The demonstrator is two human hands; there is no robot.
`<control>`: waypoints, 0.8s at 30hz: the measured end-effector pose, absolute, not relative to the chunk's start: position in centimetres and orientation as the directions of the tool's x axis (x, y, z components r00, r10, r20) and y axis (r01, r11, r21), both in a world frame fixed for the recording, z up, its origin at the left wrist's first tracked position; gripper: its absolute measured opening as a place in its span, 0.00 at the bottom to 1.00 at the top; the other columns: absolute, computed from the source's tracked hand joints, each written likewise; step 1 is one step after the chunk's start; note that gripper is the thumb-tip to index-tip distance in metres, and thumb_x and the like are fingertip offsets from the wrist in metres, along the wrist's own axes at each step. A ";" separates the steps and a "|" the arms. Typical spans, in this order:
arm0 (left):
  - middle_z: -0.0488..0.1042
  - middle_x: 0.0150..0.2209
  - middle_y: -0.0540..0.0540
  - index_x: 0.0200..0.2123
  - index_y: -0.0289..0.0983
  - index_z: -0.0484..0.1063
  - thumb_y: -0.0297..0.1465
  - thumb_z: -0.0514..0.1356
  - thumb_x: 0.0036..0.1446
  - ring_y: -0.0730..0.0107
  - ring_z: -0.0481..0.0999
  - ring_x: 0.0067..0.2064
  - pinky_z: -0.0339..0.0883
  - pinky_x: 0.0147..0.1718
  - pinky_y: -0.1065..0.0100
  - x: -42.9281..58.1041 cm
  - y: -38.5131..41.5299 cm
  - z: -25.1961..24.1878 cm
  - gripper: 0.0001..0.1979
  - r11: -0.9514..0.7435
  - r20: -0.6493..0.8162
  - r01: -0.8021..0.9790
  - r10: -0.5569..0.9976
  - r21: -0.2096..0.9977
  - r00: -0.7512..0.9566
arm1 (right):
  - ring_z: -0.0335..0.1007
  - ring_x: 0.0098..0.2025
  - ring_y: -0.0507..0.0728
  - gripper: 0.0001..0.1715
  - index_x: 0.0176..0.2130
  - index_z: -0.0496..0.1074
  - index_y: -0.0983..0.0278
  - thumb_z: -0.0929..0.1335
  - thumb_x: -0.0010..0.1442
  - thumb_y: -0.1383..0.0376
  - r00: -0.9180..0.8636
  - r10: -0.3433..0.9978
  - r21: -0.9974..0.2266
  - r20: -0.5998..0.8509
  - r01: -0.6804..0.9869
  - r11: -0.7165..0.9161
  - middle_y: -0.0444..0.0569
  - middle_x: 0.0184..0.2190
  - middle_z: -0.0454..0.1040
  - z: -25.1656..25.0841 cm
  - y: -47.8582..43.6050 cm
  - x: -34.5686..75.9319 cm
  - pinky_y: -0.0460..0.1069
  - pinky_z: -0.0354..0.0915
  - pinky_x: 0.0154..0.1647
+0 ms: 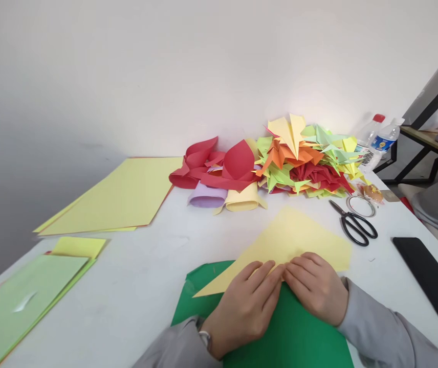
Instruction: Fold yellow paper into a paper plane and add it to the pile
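Observation:
A pale yellow sheet of paper (pixel 280 235), folded to a long point on the left, lies partly over a green sheet (pixel 280 332) at the table's front. My left hand (pixel 247 301) is closed on the yellow paper's near edge, its fingers bent and pressed down there. Right beside it, my right hand (pixel 314 286) pinches the same edge, the fingertips of both hands almost meeting. Both thumbs are mostly hidden behind the fingers.
Black-handled scissors (pixel 357 225), a tape roll (pixel 360 206) and a black phone (pixel 430 281) lie on the right. Folded paper planes (pixel 303 158) and red paper shapes (pixel 238 163) are heaped at the wall. Paper stacks (pixel 115 191) lie left; bottles (pixel 384 143) stand back right.

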State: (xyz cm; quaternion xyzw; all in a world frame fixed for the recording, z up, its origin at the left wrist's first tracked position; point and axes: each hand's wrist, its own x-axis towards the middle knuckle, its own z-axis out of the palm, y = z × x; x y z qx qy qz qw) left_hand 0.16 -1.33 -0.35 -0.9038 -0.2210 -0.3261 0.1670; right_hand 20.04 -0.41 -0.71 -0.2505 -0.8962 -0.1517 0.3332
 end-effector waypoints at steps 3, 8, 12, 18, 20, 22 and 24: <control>0.78 0.44 0.34 0.38 0.27 0.76 0.20 0.47 0.61 0.56 0.75 0.44 0.73 0.38 0.56 0.5 -1.3 -0.4 0.16 -0.853 0.651 0.495 0.283 -0.165 0.705 | 0.70 0.35 0.56 0.16 0.32 0.74 0.71 0.60 0.64 0.76 -0.634 0.348 0.089 0.690 0.552 0.829 0.53 0.29 0.77 -0.7 -0.9 19.6 0.53 0.67 0.39; 0.78 0.43 0.36 0.35 0.28 0.77 0.20 0.47 0.61 0.54 0.74 0.45 0.72 0.39 0.55 0.5 -1.3 -0.3 0.17 -0.853 0.654 0.493 0.276 -0.172 0.704 | 0.70 0.35 0.56 0.17 0.31 0.74 0.70 0.59 0.65 0.76 -0.618 0.372 0.070 0.692 0.571 0.818 0.52 0.28 0.76 -0.8 -1.2 19.4 0.53 0.66 0.41; 0.77 0.47 0.38 0.38 0.30 0.77 0.21 0.48 0.61 0.53 0.73 0.48 0.72 0.40 0.55 -0.1 -1.2 0.1 0.16 -0.842 0.640 0.505 0.283 -0.192 0.714 | 0.71 0.36 0.55 0.13 0.34 0.74 0.71 0.62 0.64 0.76 -0.613 0.378 0.085 0.694 0.591 0.802 0.52 0.30 0.77 -0.7 -1.2 19.8 0.54 0.65 0.41; 0.77 0.48 0.38 0.40 0.29 0.76 0.20 0.48 0.61 0.51 0.72 0.51 0.70 0.43 0.54 -1.0 -0.9 0.4 0.15 -0.831 0.648 0.518 0.284 -0.201 0.707 | 0.72 0.38 0.56 0.11 0.39 0.74 0.72 0.62 0.63 0.77 -0.618 0.383 0.100 0.687 0.602 0.792 0.53 0.33 0.79 -0.7 -1.0 20.6 0.54 0.65 0.43; 0.77 0.48 0.36 0.41 0.28 0.75 0.20 0.49 0.62 0.51 0.72 0.52 0.70 0.43 0.54 -1.3 -0.7 0.4 0.14 -0.824 0.650 0.529 0.291 -0.203 0.703 | 0.72 0.38 0.56 0.10 0.39 0.74 0.72 0.63 0.62 0.77 -0.611 0.386 0.102 0.691 0.612 0.784 0.53 0.34 0.79 -0.7 -0.9 21.0 0.55 0.65 0.42; 0.77 0.48 0.36 0.41 0.29 0.74 0.20 0.51 0.61 0.51 0.72 0.53 0.70 0.44 0.55 -1.7 -0.4 0.4 0.13 -0.813 0.655 0.545 0.300 -0.204 0.693 | 0.73 0.38 0.56 0.10 0.40 0.74 0.72 0.63 0.62 0.77 -0.600 0.392 0.104 0.698 0.626 0.773 0.53 0.34 0.79 -0.7 -0.8 21.2 0.55 0.65 0.42; 0.77 0.47 0.35 0.41 0.28 0.74 0.19 0.53 0.61 0.51 0.73 0.53 0.70 0.43 0.55 -2.2 0.0 0.4 0.11 -0.798 0.665 0.564 0.306 -0.211 0.682 | 0.73 0.38 0.56 0.10 0.40 0.74 0.71 0.63 0.62 0.77 -0.585 0.396 0.104 0.708 0.641 0.760 0.53 0.34 0.79 -0.6 -0.7 21.4 0.54 0.65 0.42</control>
